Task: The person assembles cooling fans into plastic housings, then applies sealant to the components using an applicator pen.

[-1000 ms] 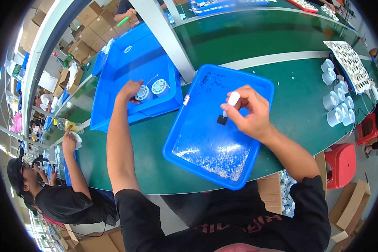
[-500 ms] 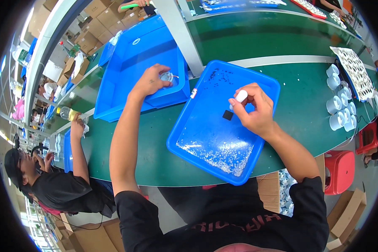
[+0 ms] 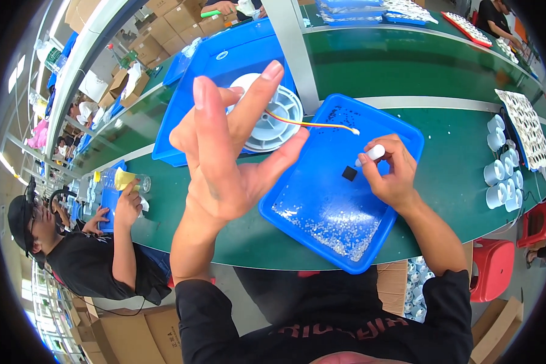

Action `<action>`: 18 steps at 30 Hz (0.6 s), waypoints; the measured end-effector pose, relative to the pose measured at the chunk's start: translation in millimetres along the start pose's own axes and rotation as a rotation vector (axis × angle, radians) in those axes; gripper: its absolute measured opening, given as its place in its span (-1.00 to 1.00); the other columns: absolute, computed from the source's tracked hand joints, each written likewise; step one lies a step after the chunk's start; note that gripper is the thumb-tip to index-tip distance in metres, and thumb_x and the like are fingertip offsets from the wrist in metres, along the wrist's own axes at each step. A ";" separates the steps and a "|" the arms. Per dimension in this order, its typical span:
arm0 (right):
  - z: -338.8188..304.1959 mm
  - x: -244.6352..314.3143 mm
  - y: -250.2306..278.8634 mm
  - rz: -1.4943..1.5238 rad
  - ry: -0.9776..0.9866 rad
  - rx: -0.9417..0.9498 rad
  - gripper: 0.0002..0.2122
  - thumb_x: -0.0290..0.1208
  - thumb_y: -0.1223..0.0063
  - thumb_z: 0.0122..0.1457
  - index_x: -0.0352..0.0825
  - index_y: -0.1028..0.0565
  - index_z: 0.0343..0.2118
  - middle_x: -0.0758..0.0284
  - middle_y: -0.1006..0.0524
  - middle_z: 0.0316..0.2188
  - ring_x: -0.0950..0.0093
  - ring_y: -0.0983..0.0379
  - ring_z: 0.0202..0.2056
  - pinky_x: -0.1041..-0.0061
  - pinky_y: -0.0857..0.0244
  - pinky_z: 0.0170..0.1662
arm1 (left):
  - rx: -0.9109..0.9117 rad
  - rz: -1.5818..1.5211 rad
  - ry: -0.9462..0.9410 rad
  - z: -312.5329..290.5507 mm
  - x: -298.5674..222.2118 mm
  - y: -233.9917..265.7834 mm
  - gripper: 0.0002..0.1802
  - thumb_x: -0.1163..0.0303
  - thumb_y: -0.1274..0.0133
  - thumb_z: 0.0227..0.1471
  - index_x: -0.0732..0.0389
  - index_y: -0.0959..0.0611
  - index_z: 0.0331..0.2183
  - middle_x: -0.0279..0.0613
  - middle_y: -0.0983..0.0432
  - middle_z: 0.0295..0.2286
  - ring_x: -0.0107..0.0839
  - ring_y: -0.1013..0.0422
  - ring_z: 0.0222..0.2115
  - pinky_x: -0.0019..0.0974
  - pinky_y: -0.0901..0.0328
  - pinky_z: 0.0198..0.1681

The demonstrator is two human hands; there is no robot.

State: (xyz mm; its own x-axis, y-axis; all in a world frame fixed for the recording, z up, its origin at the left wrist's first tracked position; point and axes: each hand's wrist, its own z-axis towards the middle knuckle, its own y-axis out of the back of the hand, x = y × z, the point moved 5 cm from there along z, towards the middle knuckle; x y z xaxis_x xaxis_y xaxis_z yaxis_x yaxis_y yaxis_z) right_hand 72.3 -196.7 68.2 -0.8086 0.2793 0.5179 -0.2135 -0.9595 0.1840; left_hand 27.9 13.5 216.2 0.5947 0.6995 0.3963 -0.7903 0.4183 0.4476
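My left hand [image 3: 224,158] is raised close to the camera, its fingers around the edge of a round, pale plastic housing [image 3: 277,124] with ribs. A red, yellow and white wire lead [image 3: 321,125] ends in a small white plug and sticks out to the right. Over the blue tray [image 3: 285,249], my right hand [image 3: 395,173] grips a small white cylinder [image 3: 373,153] between thumb and fingers. Just left of its fingertips shows a black square piece [image 3: 349,173]; whether it touches the cylinder I cannot tell. Small clear bits [image 3: 346,233] lie along the tray's near side, dark ones [image 3: 343,114] at its far end.
A deep blue bin [image 3: 170,136] stands behind my left hand. White cups [image 3: 496,195] and a white holed tray [image 3: 522,127] sit at the right of the green table [image 3: 449,158]. A person [image 3: 97,261] works at the left, holding a bottle. A red stool [image 3: 492,270] is at the right.
My left hand has come up from the blue bin toward the camera with the round housing, whose wire now shows. My right hand stays over the tray. The whole view has shifted slightly.
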 end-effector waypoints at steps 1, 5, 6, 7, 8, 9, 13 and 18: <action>0.5 1.2 0.3 0.004 0.005 -0.001 -0.78 -0.67 -0.22 -0.08 -0.41 -0.41 -0.38 0.26 -0.46 -0.45 0.66 -0.36 -0.64 0.70 -0.24 -0.61 | -0.001 0.006 -0.002 2.4 -2.2 2.0 0.32 0.39 -0.42 -0.34 0.40 0.20 0.22 -0.02 -0.52 -0.13 -0.28 -0.42 -0.27 -0.37 -0.31 -0.26; 0.9 3.5 -0.9 0.000 0.011 0.005 -0.78 -0.67 -0.23 -0.09 -0.41 -0.41 -0.38 0.26 -0.46 -0.45 0.65 -0.37 -0.63 0.70 -0.24 -0.61 | 0.006 -0.056 0.047 6.5 -7.2 2.8 0.34 0.39 -0.41 -0.33 0.39 0.24 0.21 -0.04 -0.54 -0.16 -0.28 -0.42 -0.27 -0.36 -0.31 -0.20; 1.1 3.1 -1.7 -0.005 0.008 0.011 -0.78 -0.68 -0.23 -0.09 -0.41 -0.41 -0.37 0.26 -0.46 -0.46 0.65 -0.37 -0.64 0.70 -0.24 -0.61 | 0.022 -0.041 0.054 6.3 -7.4 2.3 0.35 0.39 -0.41 -0.33 0.39 0.26 0.21 -0.05 -0.55 -0.17 -0.28 -0.42 -0.27 -0.35 -0.31 -0.19; 0.5 2.9 -1.3 -0.008 0.006 0.010 -0.78 -0.68 -0.23 -0.09 -0.41 -0.41 -0.37 0.26 -0.46 -0.46 0.65 -0.37 -0.64 0.70 -0.24 -0.61 | 0.022 -0.046 0.053 6.0 -8.1 1.8 0.35 0.39 -0.41 -0.33 0.39 0.26 0.21 -0.05 -0.55 -0.17 -0.28 -0.42 -0.27 -0.35 -0.31 -0.19; 0.2 2.6 -0.7 -0.007 -0.001 0.011 -0.78 -0.67 -0.23 -0.09 -0.41 -0.42 -0.37 0.26 -0.46 -0.46 0.65 -0.36 -0.64 0.70 -0.23 -0.61 | 0.019 -0.024 0.056 6.0 -8.6 1.5 0.34 0.38 -0.41 -0.33 0.39 0.25 0.21 -0.06 -0.55 -0.17 -0.29 -0.42 -0.27 -0.35 -0.31 -0.18; 0.1 2.3 0.1 -0.007 -0.008 0.010 -0.78 -0.67 -0.23 -0.09 -0.41 -0.42 -0.37 0.26 -0.46 -0.46 0.65 -0.36 -0.64 0.70 -0.22 -0.61 | 0.016 -0.002 0.058 6.2 -9.3 1.0 0.34 0.38 -0.41 -0.32 0.39 0.25 0.21 -0.07 -0.55 -0.17 -0.29 -0.42 -0.26 -0.35 -0.31 -0.17; 0.8 7.1 0.0 -0.017 0.008 0.017 -0.77 -0.67 -0.23 -0.10 -0.41 -0.41 -0.37 0.27 -0.45 -0.49 0.65 -0.33 -0.66 0.70 -0.19 -0.62 | 0.040 0.000 0.074 4.3 -14.1 2.5 0.34 0.37 -0.40 -0.32 0.40 0.25 0.21 -0.06 -0.55 -0.17 -0.28 -0.42 -0.27 -0.35 -0.30 -0.15; 0.0 9.0 0.3 -0.018 0.025 0.047 -0.75 -0.66 -0.24 -0.13 -0.42 -0.41 -0.37 0.30 -0.42 -0.54 0.66 -0.30 -0.67 0.70 -0.16 -0.64 | 0.053 -0.040 0.075 1.8 -17.2 -5.7 0.32 0.36 -0.41 -0.32 0.39 0.22 0.21 -0.02 -0.55 -0.17 -0.27 -0.43 -0.28 -0.35 -0.28 -0.16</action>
State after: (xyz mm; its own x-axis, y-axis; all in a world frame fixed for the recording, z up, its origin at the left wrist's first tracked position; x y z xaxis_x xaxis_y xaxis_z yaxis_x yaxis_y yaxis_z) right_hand 65.0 -194.5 72.9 -0.8185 0.2951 0.4929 -0.2027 -0.9511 0.2329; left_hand 22.5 -1.9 208.3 0.6115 0.7252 0.3166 -0.7560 0.4174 0.5042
